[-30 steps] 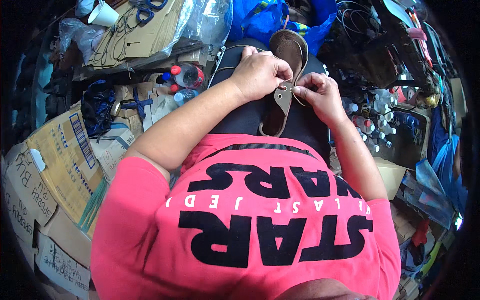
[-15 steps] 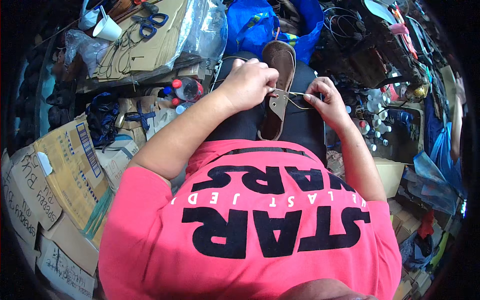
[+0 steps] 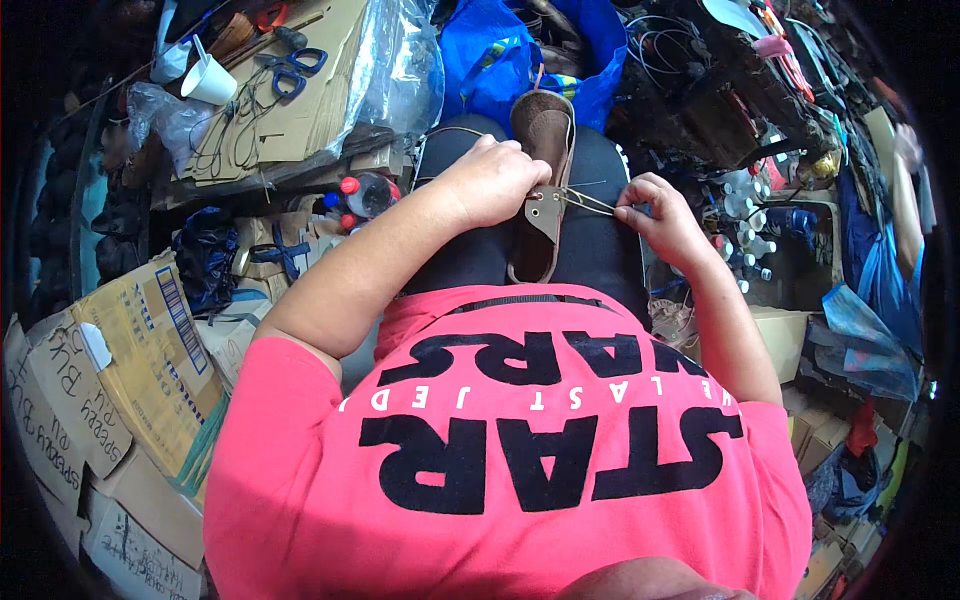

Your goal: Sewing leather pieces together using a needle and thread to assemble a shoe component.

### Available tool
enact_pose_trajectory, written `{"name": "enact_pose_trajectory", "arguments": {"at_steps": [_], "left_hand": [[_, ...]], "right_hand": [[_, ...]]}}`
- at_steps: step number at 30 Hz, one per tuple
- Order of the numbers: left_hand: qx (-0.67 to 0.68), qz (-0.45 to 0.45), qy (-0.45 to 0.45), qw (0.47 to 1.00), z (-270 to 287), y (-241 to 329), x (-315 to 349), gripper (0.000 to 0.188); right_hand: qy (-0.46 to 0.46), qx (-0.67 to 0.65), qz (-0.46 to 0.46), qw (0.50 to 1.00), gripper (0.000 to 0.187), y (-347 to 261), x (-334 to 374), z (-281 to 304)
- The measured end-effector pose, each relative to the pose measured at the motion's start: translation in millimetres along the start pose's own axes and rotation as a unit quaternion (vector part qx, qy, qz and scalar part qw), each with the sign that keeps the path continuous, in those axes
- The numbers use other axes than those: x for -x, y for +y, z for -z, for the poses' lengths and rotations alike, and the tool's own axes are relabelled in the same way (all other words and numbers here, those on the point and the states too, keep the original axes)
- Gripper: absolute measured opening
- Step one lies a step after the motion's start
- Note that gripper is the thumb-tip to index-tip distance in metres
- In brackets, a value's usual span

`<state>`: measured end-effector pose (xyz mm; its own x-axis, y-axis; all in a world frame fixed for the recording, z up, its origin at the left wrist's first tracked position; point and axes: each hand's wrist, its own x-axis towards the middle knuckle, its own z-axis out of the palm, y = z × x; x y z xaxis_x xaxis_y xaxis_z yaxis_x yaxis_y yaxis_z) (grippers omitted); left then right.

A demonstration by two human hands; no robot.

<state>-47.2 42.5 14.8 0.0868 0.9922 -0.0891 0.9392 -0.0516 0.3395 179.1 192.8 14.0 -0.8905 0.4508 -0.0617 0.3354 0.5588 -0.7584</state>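
A brown moccasin-style shoe (image 3: 541, 125) lies lengthwise between my dark-trousered thighs, its toe away from me. A lighter tan flap (image 3: 543, 210) with metal eyelets crosses its middle. My left hand (image 3: 495, 180) is closed at the flap's left edge, its fingertips gripping the shoe there. To the right, my right hand (image 3: 660, 212) pinches a thin pale lace (image 3: 590, 202) between thumb and fingers. The lace stretches from the flap's eyelets to that hand in more than one strand. Another length of it curves out past my left wrist.
Beyond my knees stands a blue bag (image 3: 490, 60). Left lie cardboard sheets (image 3: 300, 110) with blue-handled scissors (image 3: 290, 73), a white cup (image 3: 209, 80) and bottles (image 3: 370, 195). Cardboard boxes (image 3: 150, 340) stand nearer. Small bottles (image 3: 745, 215) sit right; another person's arm (image 3: 908, 190) shows at far right.
My right hand has moved slightly down and right, and the lace strands now run closer together into it. The shoe appears a little further left; my left hand keeps its grip.
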Motion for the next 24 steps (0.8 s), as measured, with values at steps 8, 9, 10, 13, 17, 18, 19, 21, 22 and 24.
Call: {"name": "enact_pose_trajectory", "arguments": {"at_steps": [8, 9, 10, 13, 17, 18, 19, 21, 22, 24], "left_hand": [[-0.008, -0.014, -0.019, 1.0, 4, 3, -7, 0.011], [-0.012, -0.012, -0.016, 1.0, 2, 3, -10, 0.011], [-0.011, -0.009, -0.015, 1.0, 0, 0, -11, 0.011], [0.008, 0.004, -0.009, 1.0, -4, -4, -4, 0.01], [0.03, -0.029, -0.006, 0.999, -3, -9, -9, 0.01], [0.026, -0.041, -0.009, 0.999, -2, -10, -11, 0.01], [0.027, -0.038, -0.007, 0.999, -2, -10, -12, 0.01], [0.04, -0.034, -0.027, 0.998, -2, -9, -14, 0.01], [0.041, -0.031, -0.026, 0.998, -1, -10, -14, 0.01], [0.019, -0.042, -0.023, 0.999, 0, -11, -13, 0.01]], "right_hand": [[0.062, 0.288, 0.084, 0.952, 0.009, 15, -54, 7], [0.079, 0.341, 0.06, 0.935, 0.012, 21, -56, 7], [0.077, 0.34, 0.062, 0.935, 0.012, 18, -58, 8], [0.011, 0.246, 0.147, 0.958, 0.012, -17, -50, 14], [-0.098, 0.374, 0.193, 0.902, 0.009, -39, -48, -2], [-0.104, 0.387, 0.215, 0.89, 0.011, -41, -49, -6], [-0.093, 0.38, 0.249, 0.886, 0.014, -41, -49, -11], [-0.111, 0.388, 0.227, 0.886, 0.014, -42, -51, -20], [-0.112, 0.388, 0.229, 0.885, 0.014, -42, -52, -22], [-0.131, 0.403, 0.201, 0.883, 0.013, -43, -53, -26]]}}
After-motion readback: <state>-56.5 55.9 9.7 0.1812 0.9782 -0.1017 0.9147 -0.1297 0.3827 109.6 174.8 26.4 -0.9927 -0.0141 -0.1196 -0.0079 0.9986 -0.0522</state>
